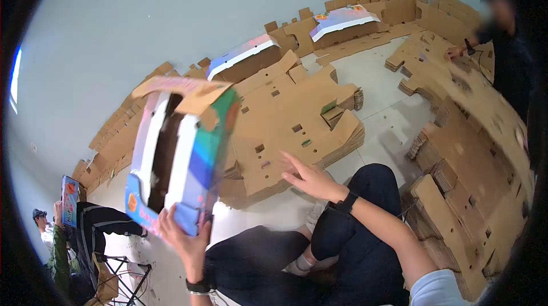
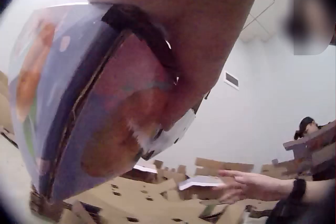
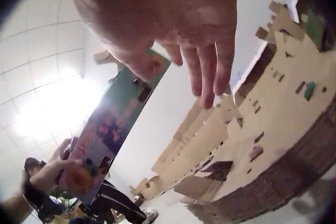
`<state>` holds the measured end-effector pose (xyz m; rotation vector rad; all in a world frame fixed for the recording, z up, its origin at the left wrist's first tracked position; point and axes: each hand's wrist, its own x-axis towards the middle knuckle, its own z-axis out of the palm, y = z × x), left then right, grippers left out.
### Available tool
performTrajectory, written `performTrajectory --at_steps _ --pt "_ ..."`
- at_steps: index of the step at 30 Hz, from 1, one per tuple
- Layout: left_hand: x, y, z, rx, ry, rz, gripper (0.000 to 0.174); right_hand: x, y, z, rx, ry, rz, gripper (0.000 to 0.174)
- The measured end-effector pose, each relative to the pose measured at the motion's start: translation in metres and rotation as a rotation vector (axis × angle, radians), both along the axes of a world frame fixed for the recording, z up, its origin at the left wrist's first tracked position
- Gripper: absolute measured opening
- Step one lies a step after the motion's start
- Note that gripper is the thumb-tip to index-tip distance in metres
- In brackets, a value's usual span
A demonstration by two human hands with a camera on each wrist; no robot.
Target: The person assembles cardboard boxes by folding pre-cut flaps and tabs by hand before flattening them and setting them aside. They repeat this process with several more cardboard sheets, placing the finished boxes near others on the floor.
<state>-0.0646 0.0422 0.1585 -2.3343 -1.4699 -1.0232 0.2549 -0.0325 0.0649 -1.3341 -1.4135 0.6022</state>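
Note:
My left hand (image 1: 184, 242) grips the lower end of a printed cardboard box (image 1: 210, 154), thumb on one side. The box is raised and tilted, with white flaps and a dark gap down the side facing me. Its top end shows loose brown flaps. In the left wrist view, the held end of the box (image 2: 113, 129) carries a fruit print, partly hidden by the hand. My right hand (image 1: 311, 180) hovers apart from the box with fingers extended, holding nothing. Below it lies a stack of flat die-cut cardboard sheets (image 1: 279, 129).
More cardboard stacks (image 1: 468, 174) lie at my right. Along the wall stand brown cardboard pieces and printed boxes (image 1: 342, 19). One person (image 1: 511, 60) reaches over cardboard at the far right; another holds a printed box (image 1: 69, 200) at left, near a folding stool (image 1: 134, 277).

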Motion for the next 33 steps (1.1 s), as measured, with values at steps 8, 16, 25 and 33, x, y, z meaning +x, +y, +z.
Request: performTrajectory --at_steps 8,16,25,33 --pt "0.135 -0.059 -0.088 -0.331 0.257 -0.427 0.074 0.052 0.007 -0.053 -0.139 -0.091 -0.368 0.077" --pt "0.142 -0.044 -0.151 -0.479 0.114 -0.618 0.035 0.049 0.024 -0.080 -0.276 -0.240 -0.411 0.058" --pt "0.141 -0.057 -0.192 -0.304 -0.038 -0.426 0.029 0.014 -0.006 -0.058 -0.141 -0.568 -0.320 0.021" --pt "0.138 -0.061 -0.193 -0.326 -0.062 -0.429 0.028 -0.004 0.002 -0.070 -0.123 -0.692 -0.264 0.028"
